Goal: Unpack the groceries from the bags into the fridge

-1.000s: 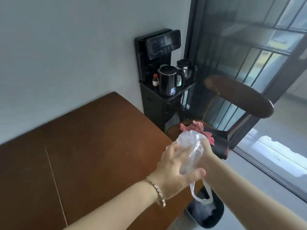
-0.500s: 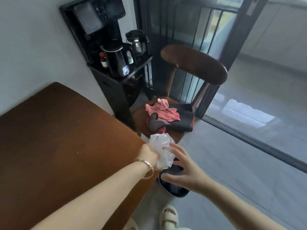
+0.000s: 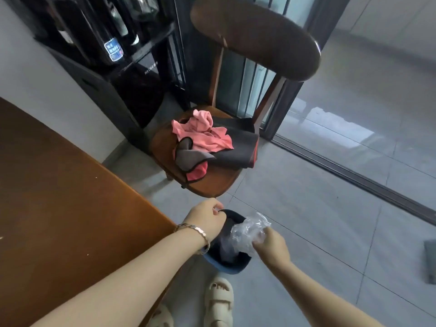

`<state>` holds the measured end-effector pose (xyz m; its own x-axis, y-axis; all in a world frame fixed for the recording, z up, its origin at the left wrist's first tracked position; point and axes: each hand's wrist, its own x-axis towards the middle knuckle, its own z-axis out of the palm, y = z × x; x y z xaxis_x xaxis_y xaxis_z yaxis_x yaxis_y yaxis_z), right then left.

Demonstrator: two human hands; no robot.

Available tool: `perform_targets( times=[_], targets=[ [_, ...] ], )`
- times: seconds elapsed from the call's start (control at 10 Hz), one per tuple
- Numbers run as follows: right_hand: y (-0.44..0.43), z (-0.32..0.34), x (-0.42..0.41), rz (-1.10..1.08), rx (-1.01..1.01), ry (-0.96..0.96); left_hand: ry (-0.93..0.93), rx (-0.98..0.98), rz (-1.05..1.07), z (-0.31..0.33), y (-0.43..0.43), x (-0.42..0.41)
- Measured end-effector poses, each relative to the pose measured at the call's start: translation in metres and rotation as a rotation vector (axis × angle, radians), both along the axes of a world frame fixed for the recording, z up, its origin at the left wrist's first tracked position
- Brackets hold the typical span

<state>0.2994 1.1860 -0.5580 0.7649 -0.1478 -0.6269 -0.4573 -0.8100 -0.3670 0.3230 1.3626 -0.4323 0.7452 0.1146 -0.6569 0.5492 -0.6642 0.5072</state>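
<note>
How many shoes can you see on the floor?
2. One cream sandal is in full view just below the blue bin. The other sandal sits to its left at the bottom edge, partly hidden by the left forearm.

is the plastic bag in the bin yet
Not yet: the crumpled bag is in the right hand, above the bin.

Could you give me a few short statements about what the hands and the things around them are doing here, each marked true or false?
1. The right hand holds a crumpled clear plastic bag over the bin. True.
2. The left hand lies flat on the table. False: it pinches the bin's dark liner at the rim.
3. Pink and grey cloths lie on the chair seat. True.
4. The bin stands on the table. False: it stands on the floor beside it.
</note>
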Motion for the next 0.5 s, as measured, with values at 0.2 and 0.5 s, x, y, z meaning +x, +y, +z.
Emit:
perform_targets(
  times=[0.2, 0.5],
  targets=[
    [0.022, -0.050, 0.002, 0.132, -0.116, 0.168, -0.062, 0.093, -0.028, -0.014, 0.018, 0.016],
    [0.055, 0.022, 0.018, 0.397, -0.120, 0.164, -0.204, 0.076, 0.082, 0.024, 0.057, -0.016]
  ],
)
